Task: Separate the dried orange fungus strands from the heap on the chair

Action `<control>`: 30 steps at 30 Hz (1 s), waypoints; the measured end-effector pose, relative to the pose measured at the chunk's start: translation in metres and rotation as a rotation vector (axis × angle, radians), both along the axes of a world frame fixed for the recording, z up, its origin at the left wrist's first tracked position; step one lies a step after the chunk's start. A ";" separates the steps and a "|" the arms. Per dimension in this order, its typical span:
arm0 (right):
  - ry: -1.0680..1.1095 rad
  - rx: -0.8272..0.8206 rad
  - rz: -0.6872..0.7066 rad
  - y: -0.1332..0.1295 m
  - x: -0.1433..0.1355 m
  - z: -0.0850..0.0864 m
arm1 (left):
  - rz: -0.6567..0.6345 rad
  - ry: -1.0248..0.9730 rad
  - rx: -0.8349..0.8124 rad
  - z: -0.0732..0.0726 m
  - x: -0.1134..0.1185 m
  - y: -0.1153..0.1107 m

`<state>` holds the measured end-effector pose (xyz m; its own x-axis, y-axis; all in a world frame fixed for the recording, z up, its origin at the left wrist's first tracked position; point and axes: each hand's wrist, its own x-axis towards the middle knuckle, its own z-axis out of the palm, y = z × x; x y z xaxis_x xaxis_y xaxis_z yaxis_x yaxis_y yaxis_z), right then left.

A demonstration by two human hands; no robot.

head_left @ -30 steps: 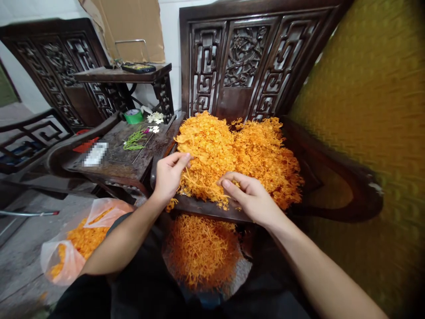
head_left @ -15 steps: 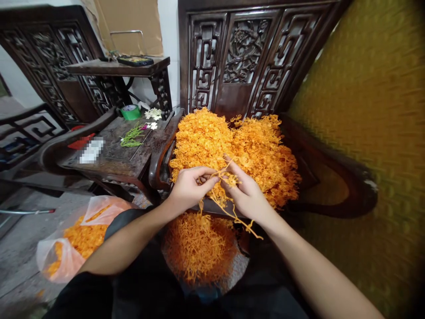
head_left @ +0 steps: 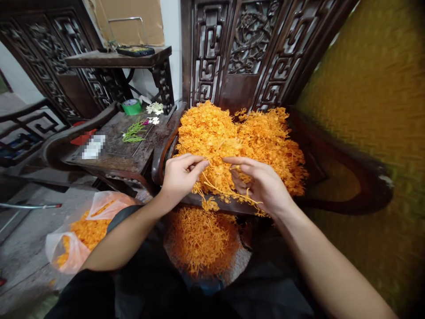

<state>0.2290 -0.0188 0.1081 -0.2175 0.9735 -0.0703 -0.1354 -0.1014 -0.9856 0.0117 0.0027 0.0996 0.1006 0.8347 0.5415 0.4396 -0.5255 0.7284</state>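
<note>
My left hand [head_left: 182, 177] pinches the upper end of a thin orange stem [head_left: 221, 190], which slants down to the right. My right hand [head_left: 257, 179] is to its right, with the fingers apart and curved; the stem's lower end passes near its palm. Both hands are in front of a big heap of orange pieces [head_left: 206, 128] on a dark wooden chair. Under my hands, between my legs, a round container holds a pile of orange stems [head_left: 201, 243].
A plastic bag [head_left: 71, 254] of orange pieces lies on the floor at left. Green tape [head_left: 132, 106], green stems [head_left: 134, 132] and white flowers [head_left: 154, 107] lie on a dark side table [head_left: 116, 157]. A phone [head_left: 135, 51] rests on the higher stand.
My hands have moved apart, the left one leftward and the right one rightward. My right fingers have opened from the stem. The view has shifted slightly.
</note>
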 end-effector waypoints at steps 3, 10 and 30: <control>0.069 -0.142 0.117 0.002 0.000 0.003 | 0.023 0.030 0.015 0.000 -0.003 0.001; -0.285 0.178 0.084 -0.001 -0.021 -0.016 | 0.026 0.154 0.203 -0.011 0.002 -0.006; -0.418 0.353 -0.036 0.004 -0.004 0.005 | -0.513 -0.388 -0.603 -0.014 0.001 0.005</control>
